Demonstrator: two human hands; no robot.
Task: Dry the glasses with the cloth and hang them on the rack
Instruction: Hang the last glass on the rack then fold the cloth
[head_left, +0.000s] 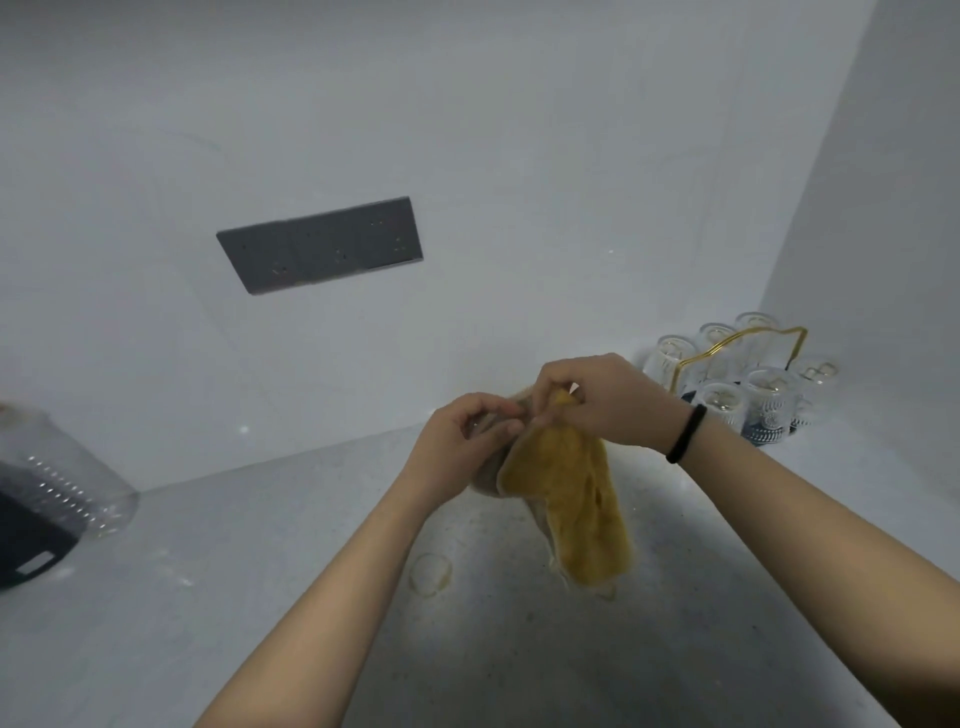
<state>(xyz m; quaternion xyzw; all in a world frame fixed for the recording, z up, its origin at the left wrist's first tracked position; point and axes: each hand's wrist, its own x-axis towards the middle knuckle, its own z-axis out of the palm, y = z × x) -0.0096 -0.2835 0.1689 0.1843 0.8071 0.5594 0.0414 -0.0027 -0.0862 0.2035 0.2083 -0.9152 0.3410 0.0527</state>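
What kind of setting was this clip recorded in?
Most likely a home kitchen counter in a corner: a pale speckled countertop meets plain walls, a grey socket panel sits on the wall, and a gold wire rack of upturned glasses stands by.

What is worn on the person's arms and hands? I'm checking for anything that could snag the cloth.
Both forearms are bare, with no sleeves in view, and neither the left hand nor the right hand wears a glove. The only item is a thin black band around the right wrist.
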